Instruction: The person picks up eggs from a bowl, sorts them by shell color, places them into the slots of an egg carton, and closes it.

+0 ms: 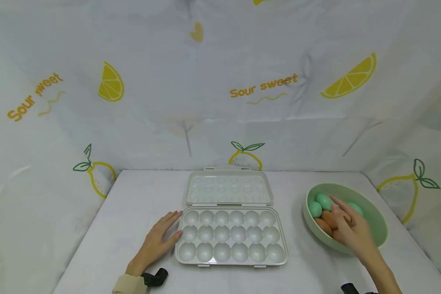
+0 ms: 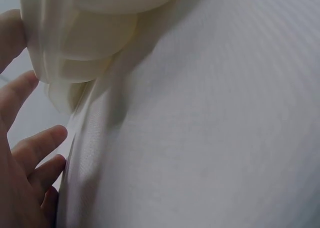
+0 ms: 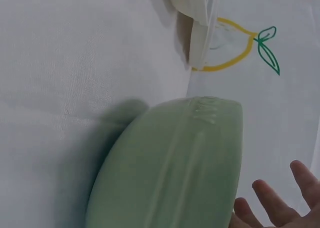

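On the table lies an opened egg carton (image 1: 230, 234) of pale plastic, its rows of round hollows bare and its lid (image 1: 229, 188) folded back. My left hand (image 1: 156, 241) rests at the carton's left side with fingers extended; in the left wrist view its fingertips (image 2: 27, 80) touch the carton's rim (image 2: 37, 42). A light green bowl (image 1: 375, 220) at the right holds green eggs (image 1: 323, 201) and brown eggs (image 1: 323, 226). Over the bowl is my right hand (image 1: 354, 230), fingers reaching in among the eggs. The right wrist view shows its fingers (image 3: 272, 203) spread beyond the bowl's rim.
A white cloth covers the table (image 1: 132, 204). Behind it and at both sides hangs a pale curtain (image 1: 150, 122) printed with lemons and lettering. The bowl stands near the table's right edge, with a gap between it and the carton.
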`<state>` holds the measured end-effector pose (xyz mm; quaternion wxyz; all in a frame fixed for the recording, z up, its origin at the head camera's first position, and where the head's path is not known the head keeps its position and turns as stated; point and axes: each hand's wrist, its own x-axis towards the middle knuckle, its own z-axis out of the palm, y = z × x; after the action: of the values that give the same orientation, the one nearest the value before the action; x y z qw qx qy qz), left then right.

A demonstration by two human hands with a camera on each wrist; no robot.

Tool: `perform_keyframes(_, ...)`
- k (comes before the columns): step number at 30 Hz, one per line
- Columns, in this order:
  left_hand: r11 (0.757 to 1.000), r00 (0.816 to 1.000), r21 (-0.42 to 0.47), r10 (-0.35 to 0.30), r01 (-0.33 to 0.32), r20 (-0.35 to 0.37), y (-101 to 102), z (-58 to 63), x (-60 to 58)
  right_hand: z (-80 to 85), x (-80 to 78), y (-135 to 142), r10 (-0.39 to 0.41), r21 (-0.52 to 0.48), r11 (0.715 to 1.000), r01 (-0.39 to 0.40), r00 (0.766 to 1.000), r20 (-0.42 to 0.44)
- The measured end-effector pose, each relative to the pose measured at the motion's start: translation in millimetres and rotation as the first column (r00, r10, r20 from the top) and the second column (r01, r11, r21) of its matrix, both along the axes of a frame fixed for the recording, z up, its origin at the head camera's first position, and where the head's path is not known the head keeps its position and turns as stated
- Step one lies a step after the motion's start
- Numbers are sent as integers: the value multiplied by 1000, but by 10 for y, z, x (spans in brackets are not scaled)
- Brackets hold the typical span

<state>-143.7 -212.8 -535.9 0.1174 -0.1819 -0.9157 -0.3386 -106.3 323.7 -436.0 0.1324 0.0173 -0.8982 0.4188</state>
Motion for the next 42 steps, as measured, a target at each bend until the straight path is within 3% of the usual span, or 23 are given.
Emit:
perform_keyframes(2,1000,1000,-7,6,-6,-9,-4,-4,3,-4,14,54,3,-51,999,0,998,59)
perform_keyframes(7,1000,1000,-10,12,-12,1,-11,-9,6,-20,23,140,81,-142,987,-73,995,51)
perform_keyframes(10,1000,1000,-11,15,-15,10,-13,-11,10,-28,44,197,128,-160,981,-113,988,89)
perform_keyframes(20,1000,1000,-17,17,-17,-4,-12,-3,12,-73,-8,322,242,-44,970,-238,963,116)
perform_keyframes(25,1000,1000,-17,14,-14,0,-4,0,7,-97,-62,374,246,-40,969,-243,950,192)
perform_keyframes(32,1000,1000,-16,14,-14,-6,3,-3,6,-117,-112,387,235,-1,970,-242,944,229)
perform_keyframes(36,1000,1000,-8,10,-10,-16,-1,-6,1,-127,-152,370,208,67,972,-225,957,202)
perform_keyframes(42,1000,1000,-7,15,-15,-8,-7,-22,6,-250,-226,346,244,152,958,-244,970,20)
